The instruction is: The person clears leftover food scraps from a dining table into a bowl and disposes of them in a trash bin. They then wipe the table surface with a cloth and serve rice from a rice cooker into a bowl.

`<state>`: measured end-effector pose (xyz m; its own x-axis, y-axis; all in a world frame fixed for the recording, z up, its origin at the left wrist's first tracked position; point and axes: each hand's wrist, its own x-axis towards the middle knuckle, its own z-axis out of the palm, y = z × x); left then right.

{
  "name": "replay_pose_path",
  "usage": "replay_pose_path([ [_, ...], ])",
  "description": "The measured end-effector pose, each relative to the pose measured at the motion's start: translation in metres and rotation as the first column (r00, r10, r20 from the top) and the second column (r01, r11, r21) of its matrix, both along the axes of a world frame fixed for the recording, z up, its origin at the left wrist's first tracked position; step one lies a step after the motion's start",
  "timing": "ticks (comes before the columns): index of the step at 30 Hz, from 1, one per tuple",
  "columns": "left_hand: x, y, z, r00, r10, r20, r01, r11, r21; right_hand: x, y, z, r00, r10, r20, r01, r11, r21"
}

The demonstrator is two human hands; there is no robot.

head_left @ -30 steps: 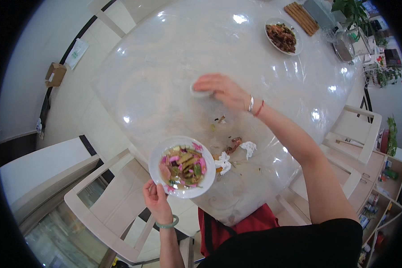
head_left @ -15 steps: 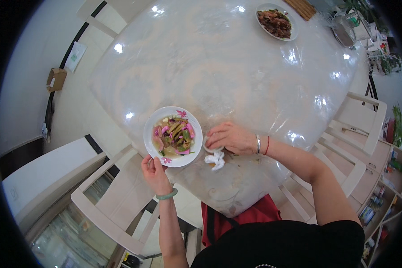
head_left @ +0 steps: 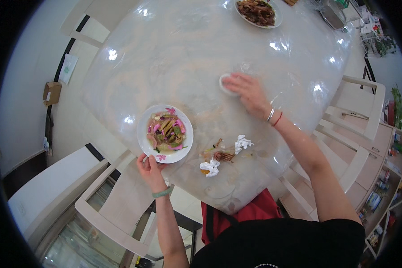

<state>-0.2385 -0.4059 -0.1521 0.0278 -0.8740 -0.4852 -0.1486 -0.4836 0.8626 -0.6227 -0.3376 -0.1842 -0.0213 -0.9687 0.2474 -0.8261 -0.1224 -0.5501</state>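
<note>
A white plate with pink flower prints holds a dish of sliced vegetables and meat in some liquid. Its near left rim is gripped by my left hand, thumb on top and fingers partly hidden beneath. Farther out over the table, my right hand is blurred, its fingers on a small round white dish, whose exact kind is hard to make out. Two crumpled white tissues and brown food scraps lie on the table right of the plate.
Clear plastic covers the pale table. At its far side stands a plate of dark meat, with a metal tray in the far right corner. Chairs flank the table, and a cardboard box rests by the left wall.
My right hand has moved away and up the table with the small white dish, uncovering scraps and a second tissue. My left hand still holds the plate, which sits slightly farther left in view.
</note>
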Motion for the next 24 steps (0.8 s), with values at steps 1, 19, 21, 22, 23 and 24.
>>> replay_pose_path([
  [1,0.003,0.001,-0.001,0.998,-0.007,0.059,0.009,0.999,-0.032,0.017,0.010,-0.001,0.998,0.027,0.055,-0.025,0.999,-0.040],
  [19,-0.269,-0.032,0.025,0.792,-0.424,-0.440,0.435,0.897,-0.081,-0.135,-0.059,0.016,-0.144,-0.477,0.867,0.412,0.768,0.491],
  [21,-0.290,-0.033,0.019,0.768,-0.406,-0.494,0.437,0.898,-0.059,-0.142,-0.073,0.012,-0.188,-0.464,0.866,0.416,0.761,0.498],
  [22,-0.297,-0.036,0.017,0.755,-0.397,-0.522,0.438,0.898,-0.049,-0.142,-0.080,0.009,-0.213,-0.460,0.862,0.424,0.751,0.506],
  [23,-0.305,-0.039,0.015,0.751,-0.396,-0.529,0.436,0.898,-0.054,-0.143,-0.085,0.009,-0.235,-0.461,0.856,0.433,0.738,0.517],
  [24,-0.313,-0.043,0.013,0.746,-0.394,-0.537,0.433,0.899,-0.059,-0.142,-0.088,0.010,-0.252,-0.464,0.849,0.432,0.732,0.527],
])
